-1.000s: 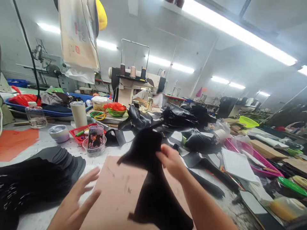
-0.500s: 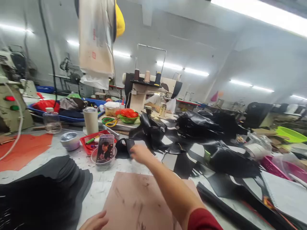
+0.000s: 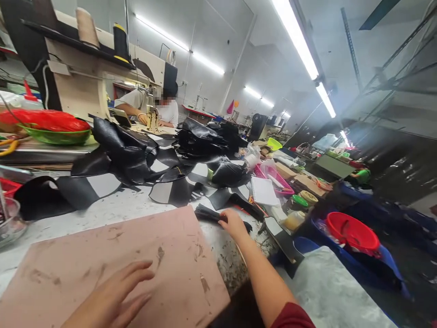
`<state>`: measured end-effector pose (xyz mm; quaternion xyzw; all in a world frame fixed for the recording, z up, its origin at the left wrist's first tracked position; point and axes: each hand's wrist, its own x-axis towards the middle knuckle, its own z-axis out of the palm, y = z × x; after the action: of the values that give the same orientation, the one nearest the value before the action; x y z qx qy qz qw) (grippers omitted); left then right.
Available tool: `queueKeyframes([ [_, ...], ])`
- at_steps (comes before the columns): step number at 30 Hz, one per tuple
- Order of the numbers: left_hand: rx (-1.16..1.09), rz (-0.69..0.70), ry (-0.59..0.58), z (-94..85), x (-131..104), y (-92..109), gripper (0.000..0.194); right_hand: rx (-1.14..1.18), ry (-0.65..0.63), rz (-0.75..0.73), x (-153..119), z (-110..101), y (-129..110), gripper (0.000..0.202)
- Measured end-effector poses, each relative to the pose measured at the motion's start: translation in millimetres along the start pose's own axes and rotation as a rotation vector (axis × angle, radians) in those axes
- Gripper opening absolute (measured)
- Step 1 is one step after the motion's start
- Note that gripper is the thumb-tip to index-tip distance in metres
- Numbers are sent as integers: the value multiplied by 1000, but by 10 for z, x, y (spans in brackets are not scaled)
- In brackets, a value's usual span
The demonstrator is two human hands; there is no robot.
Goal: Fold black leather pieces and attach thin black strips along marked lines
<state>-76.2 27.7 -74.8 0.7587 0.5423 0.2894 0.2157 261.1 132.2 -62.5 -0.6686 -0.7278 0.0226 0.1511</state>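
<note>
My left hand (image 3: 118, 294) hovers over or rests on the pink board (image 3: 136, 246), its fingers apart and nothing in them. To the right of the board, my right hand (image 3: 234, 223) has its fingers closed on a bundle of black strips (image 3: 208, 212) lying on the white tabletop. Black leather pieces with pale patches, one of them a curved piece (image 3: 75, 193), lie beyond the board. A taller pile of black leather (image 3: 208, 139) stands further back.
A sewing machine (image 3: 78, 86) stands at the back left, with a person (image 3: 169, 109) working behind it. A green bowl (image 3: 58, 134) with a red bag is at left. A notebook (image 3: 264, 191), a pink basket (image 3: 287, 184) and red tub (image 3: 351, 232) are at right.
The view has swung right. My right hand has gone from the curved black leather piece to the strips right of the board and closed on them. My left hand shows more fully over the board.
</note>
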Motion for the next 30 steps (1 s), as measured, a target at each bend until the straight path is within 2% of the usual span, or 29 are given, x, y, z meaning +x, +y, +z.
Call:
queueKeyframes([
  [4,59,188,-336,239,553,713,26,-9,-85,-82,147,23,104,13],
  [6,141,276,-420,394,806,927,25,-13,-111,-92,204,22,107,10],
  [8,263,370,-420,572,1022,1037,22,-8,-135,-93,247,4,133,13],
  [12,408,485,-387,967,1363,1067,13,7,-156,-75,312,-30,203,14],
  [16,465,551,-334,1301,1617,1035,14,43,-157,-43,369,-33,218,9],
  [21,526,598,-254,1457,1768,1033,16,156,-122,-5,430,-29,252,9],
  [26,528,565,-171,1498,1770,1050,20,379,86,111,420,92,322,9],
  [30,487,508,-144,1550,1796,1067,23,637,398,258,348,288,371,7],
])
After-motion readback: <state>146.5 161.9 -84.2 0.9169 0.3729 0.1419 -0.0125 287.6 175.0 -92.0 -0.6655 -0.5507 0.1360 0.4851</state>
